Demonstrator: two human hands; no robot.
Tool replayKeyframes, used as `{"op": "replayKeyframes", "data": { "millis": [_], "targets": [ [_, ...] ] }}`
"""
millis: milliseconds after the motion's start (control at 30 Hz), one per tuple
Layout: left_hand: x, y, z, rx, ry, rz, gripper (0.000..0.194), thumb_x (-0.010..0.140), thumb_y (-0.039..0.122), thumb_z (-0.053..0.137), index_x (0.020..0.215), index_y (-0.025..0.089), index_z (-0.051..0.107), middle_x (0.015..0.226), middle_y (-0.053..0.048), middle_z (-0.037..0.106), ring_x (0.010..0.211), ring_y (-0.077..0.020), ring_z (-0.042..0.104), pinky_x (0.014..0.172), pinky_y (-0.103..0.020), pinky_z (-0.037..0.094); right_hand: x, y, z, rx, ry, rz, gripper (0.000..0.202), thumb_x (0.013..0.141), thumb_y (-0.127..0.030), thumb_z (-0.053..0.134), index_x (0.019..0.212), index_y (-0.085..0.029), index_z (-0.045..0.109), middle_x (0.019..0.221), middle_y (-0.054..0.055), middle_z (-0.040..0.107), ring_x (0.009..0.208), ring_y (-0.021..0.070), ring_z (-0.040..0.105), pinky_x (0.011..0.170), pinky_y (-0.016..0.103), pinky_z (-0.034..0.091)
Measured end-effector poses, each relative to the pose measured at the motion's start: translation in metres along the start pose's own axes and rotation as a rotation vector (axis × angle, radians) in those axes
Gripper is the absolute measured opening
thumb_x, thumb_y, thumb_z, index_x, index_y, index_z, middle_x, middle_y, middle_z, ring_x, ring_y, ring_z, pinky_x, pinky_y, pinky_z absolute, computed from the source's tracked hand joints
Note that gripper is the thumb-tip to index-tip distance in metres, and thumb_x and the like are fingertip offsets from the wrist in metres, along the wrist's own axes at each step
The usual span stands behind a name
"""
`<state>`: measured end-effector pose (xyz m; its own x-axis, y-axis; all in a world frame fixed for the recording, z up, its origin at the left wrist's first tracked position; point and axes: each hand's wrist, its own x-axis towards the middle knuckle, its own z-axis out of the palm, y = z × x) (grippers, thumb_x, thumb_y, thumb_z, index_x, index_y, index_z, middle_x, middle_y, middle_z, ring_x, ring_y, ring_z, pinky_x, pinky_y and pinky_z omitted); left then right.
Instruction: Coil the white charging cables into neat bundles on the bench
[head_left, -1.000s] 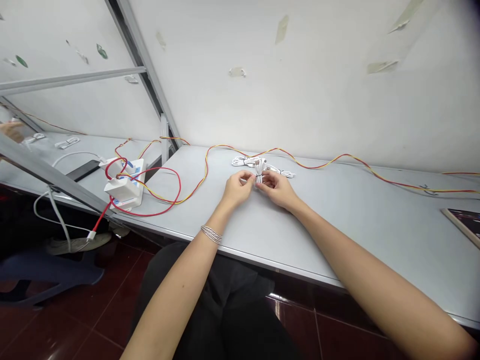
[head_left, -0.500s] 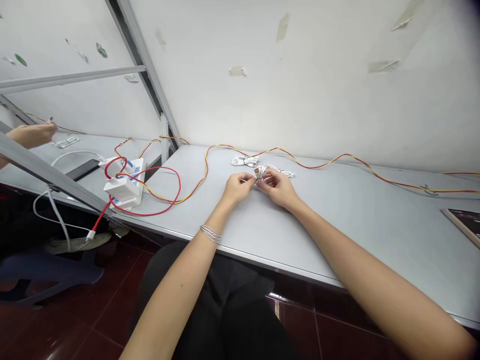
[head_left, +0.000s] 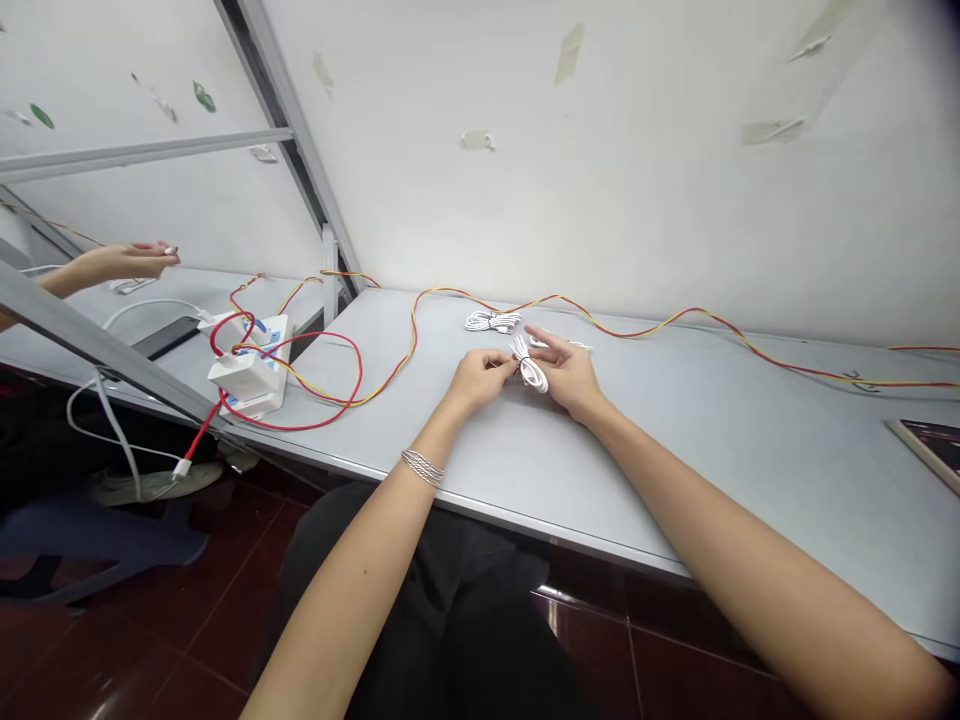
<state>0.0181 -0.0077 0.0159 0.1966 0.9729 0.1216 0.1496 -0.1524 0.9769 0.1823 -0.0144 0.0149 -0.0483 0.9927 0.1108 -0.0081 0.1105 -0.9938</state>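
Note:
A small white cable bundle (head_left: 531, 366), gathered at its middle by a dark tie, is between my hands just over the grey tabletop. My left hand (head_left: 484, 377) pinches at the tie on its left side. Against the bundle's right side rests my right hand (head_left: 568, 374), its index finger stretched out and the other fingers partly hidden behind the cable. Just beyond them a second tied white cable bundle (head_left: 493, 321) lies on the table. A third white cable (head_left: 579, 346) shows only in part behind my right hand.
Red and yellow twisted wires (head_left: 645, 333) run along the wall. At left, a white power strip (head_left: 262, 395) with plugged-in adapters and a red cable sits beside a metal frame post (head_left: 330, 270). Beyond it is another person's hand (head_left: 142, 261). A dark flat object (head_left: 934, 450) lies far right.
The cable bundle has turned and tipped down toward me, and my right index finger has straightened away from it. The other person's hand has moved right.

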Motion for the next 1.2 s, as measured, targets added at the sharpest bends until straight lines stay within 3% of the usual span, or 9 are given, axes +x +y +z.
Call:
{"op": "replayKeyframes", "data": {
  "millis": [100, 233, 400, 567, 700, 867, 967, 1067, 1200],
  "targets": [
    [0.000, 0.000, 0.000, 0.004, -0.008, -0.026, 0.018, 0.083, 0.022, 0.064, 0.069, 0.014, 0.070, 0.071, -0.003, 0.069, 0.070, -0.0139, 0.060, 0.078, -0.029, 0.049, -0.002, -0.006, 0.002, 0.065, -0.027, 0.059, 0.066, 0.079, -0.036, 0.074, 0.140, -0.016, 0.060, 0.091, 0.008, 0.078, 0.065, 0.0176, 0.066, 0.064, 0.033, 0.056],
    [0.001, 0.000, -0.001, 0.013, 0.016, -0.025, 0.018, 0.083, 0.021, 0.064, 0.067, 0.014, 0.069, 0.071, -0.004, 0.069, 0.075, -0.0153, 0.062, 0.084, -0.030, 0.048, -0.003, -0.010, 0.004, 0.120, -0.062, 0.085, 0.071, 0.080, -0.045, 0.076, 0.143, -0.018, 0.059, 0.104, 0.009, 0.078, 0.087, 0.0217, 0.072, 0.080, 0.036, 0.057],
    [0.003, -0.001, 0.000, 0.009, 0.076, -0.048, 0.014, 0.080, 0.020, 0.064, 0.068, 0.016, 0.069, 0.070, -0.002, 0.067, 0.067, -0.0138, 0.058, 0.071, -0.028, 0.045, -0.004, -0.009, 0.004, 0.034, -0.108, -0.089, 0.049, 0.078, -0.058, 0.077, 0.111, -0.022, 0.077, 0.119, 0.009, 0.075, 0.110, 0.0263, 0.068, 0.099, 0.042, 0.052],
    [0.002, 0.001, 0.000, 0.015, 0.136, -0.075, 0.013, 0.077, 0.018, 0.063, 0.066, 0.015, 0.069, 0.059, 0.001, 0.061, 0.059, -0.0118, 0.053, 0.062, -0.026, 0.039, -0.006, -0.013, 0.002, -0.059, -0.061, -0.197, 0.041, 0.082, -0.061, 0.072, 0.093, -0.022, 0.081, 0.110, 0.009, 0.076, 0.114, 0.0286, 0.066, 0.107, 0.047, 0.047],
    [0.002, 0.003, -0.002, -0.048, 0.196, -0.083, 0.014, 0.078, 0.019, 0.062, 0.066, 0.015, 0.069, 0.057, 0.001, 0.060, 0.057, -0.0119, 0.054, 0.060, -0.025, 0.040, -0.007, -0.013, 0.003, -0.126, -0.051, -0.254, 0.041, 0.085, -0.061, 0.070, 0.074, -0.022, 0.078, 0.114, 0.012, 0.074, 0.130, 0.0316, 0.059, 0.115, 0.049, 0.039],
    [0.003, 0.005, -0.003, -0.159, 0.254, -0.107, 0.012, 0.076, 0.021, 0.063, 0.066, 0.016, 0.068, 0.061, 0.001, 0.061, 0.055, -0.0109, 0.055, 0.059, -0.024, 0.042, -0.005, -0.004, 0.003, -0.205, -0.049, -0.264, 0.027, 0.071, -0.049, 0.085, 0.078, -0.024, 0.078, 0.137, 0.010, 0.065, 0.138, 0.0336, 0.052, 0.118, 0.052, 0.035],
    [0.002, 0.008, -0.004, -0.223, 0.251, -0.121, 0.012, 0.076, 0.021, 0.064, 0.066, 0.016, 0.067, 0.061, 0.002, 0.060, 0.055, -0.0104, 0.055, 0.057, -0.024, 0.040, -0.002, 0.000, 0.004, -0.225, -0.014, -0.217, 0.037, 0.062, -0.038, 0.089, 0.094, -0.024, 0.075, 0.135, 0.010, 0.064, 0.129, 0.0317, 0.058, 0.107, 0.051, 0.045],
    [0.001, 0.012, -0.004, -0.253, 0.227, -0.126, 0.012, 0.076, 0.021, 0.065, 0.066, 0.015, 0.066, 0.062, 0.001, 0.061, 0.055, -0.0104, 0.056, 0.058, -0.024, 0.039, -0.001, 0.003, 0.004, -0.175, 0.082, -0.149, 0.051, 0.055, -0.035, 0.090, 0.096, -0.022, 0.064, 0.111, 0.007, 0.068, 0.094, 0.0235, 0.069, 0.083, 0.041, 0.055],
    [-0.001, 0.015, -0.003, -0.264, 0.166, -0.130, 0.010, 0.076, 0.021, 0.066, 0.068, 0.015, 0.068, 0.062, 0.001, 0.062, 0.056, -0.0107, 0.055, 0.058, -0.024, 0.039, -0.002, 0.000, 0.005, -0.136, 0.043, 0.006, 0.051, 0.063, -0.041, 0.086, 0.097, -0.022, 0.054, 0.071, -0.002, 0.064, 0.054, 0.0143, 0.057, 0.056, 0.030, 0.047]
  ]
}}
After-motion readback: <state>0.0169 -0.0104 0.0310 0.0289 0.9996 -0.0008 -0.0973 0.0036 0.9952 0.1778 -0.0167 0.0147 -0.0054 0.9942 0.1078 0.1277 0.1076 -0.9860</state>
